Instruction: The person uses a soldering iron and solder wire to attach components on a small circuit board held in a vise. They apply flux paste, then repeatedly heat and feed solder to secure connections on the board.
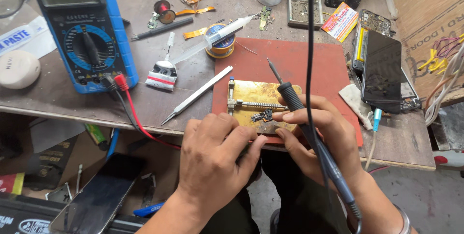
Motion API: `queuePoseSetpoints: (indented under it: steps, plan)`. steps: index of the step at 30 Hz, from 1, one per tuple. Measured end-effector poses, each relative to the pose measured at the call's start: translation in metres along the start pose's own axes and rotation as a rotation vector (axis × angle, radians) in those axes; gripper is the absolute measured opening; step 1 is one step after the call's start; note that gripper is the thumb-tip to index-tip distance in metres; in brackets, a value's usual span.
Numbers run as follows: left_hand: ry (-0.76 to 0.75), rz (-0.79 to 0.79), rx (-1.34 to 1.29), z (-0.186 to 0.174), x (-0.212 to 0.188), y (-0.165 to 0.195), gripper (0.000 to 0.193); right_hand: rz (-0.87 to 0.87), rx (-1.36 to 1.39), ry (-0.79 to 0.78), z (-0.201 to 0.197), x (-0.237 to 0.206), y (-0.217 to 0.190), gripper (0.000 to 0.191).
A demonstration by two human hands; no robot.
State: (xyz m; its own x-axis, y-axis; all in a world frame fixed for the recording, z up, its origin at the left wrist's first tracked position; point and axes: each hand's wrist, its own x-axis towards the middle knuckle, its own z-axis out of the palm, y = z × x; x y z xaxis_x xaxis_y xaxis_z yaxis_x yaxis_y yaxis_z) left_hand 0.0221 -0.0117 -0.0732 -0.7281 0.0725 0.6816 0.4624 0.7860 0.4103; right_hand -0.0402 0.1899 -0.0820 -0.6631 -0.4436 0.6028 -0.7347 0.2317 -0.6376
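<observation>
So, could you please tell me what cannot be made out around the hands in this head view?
- The left hand covers its own fingertips and whatever they press on the brass holder plate.
- The small circuit board is too small to show its parts.
- The soldering iron cable leaves at the bottom edge, past the right hand.
- The multimeter is cut off by the top edge.
</observation>
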Motion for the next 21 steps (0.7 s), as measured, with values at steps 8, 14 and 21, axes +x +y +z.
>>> queuePoseSetpoints:
  steps: [8,14,21]
  plan:
    - [-0.030,-0.039,0.001,0.001,-0.011,-0.006,0.016,0.016,-0.096,0.039,0.016,-0.007,-0.006,0.044]
    - [-0.029,-0.027,0.019,0.000,-0.013,-0.009,0.017,0.064,-0.047,0.078,0.017,-0.016,-0.005,0.047]
    - [-0.006,0.066,0.026,-0.005,-0.010,-0.008,0.016,0.072,0.025,0.105,0.020,-0.020,-0.007,0.054]
